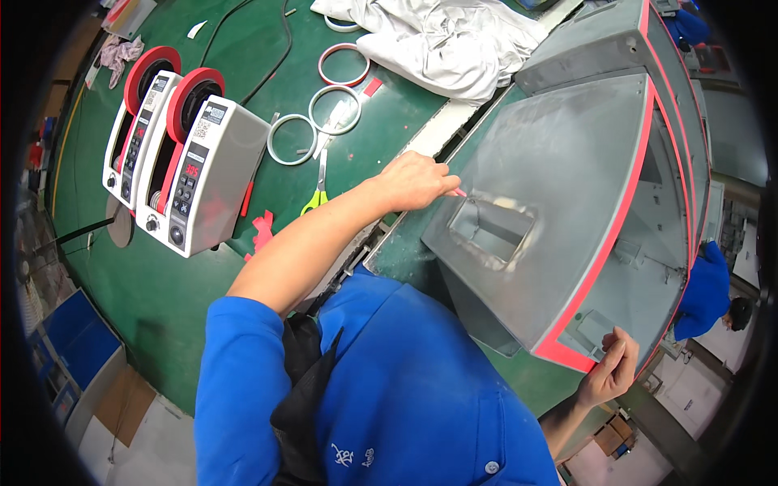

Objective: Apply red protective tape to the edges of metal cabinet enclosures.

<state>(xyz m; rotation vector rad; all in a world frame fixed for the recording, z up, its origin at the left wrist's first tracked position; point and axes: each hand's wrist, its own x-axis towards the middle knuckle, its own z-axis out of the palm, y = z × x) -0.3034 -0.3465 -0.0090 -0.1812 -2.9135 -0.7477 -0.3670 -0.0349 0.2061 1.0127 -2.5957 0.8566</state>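
A grey sheet-like housing (pixel 559 154) with a rectangular cut-out lies tilted before me, red tape (pixel 620 231) running along its open edge. My left hand (pixel 417 180) is closed in a pinch on a small pink-red piece (pixel 460 193), just beside the cut-out's upper left corner. I cannot make out what kind of piece it is. My right hand (pixel 612 371) is at the housing's lower right corner, by the end of the red tape. Its fingers are curled together, and what they hold, if anything, is hidden.
Two white tape dispensers (pixel 198 174) with red rolls stand left on the green table (pixel 194 300). Green-handled scissors (pixel 316 190), tape rings (pixel 334 109), red scraps (pixel 262 231) and a pale cloth (pixel 454 40) lie nearby. Another housing (pixel 583 44) stands behind. A person in blue (pixel 703 292) is at right.
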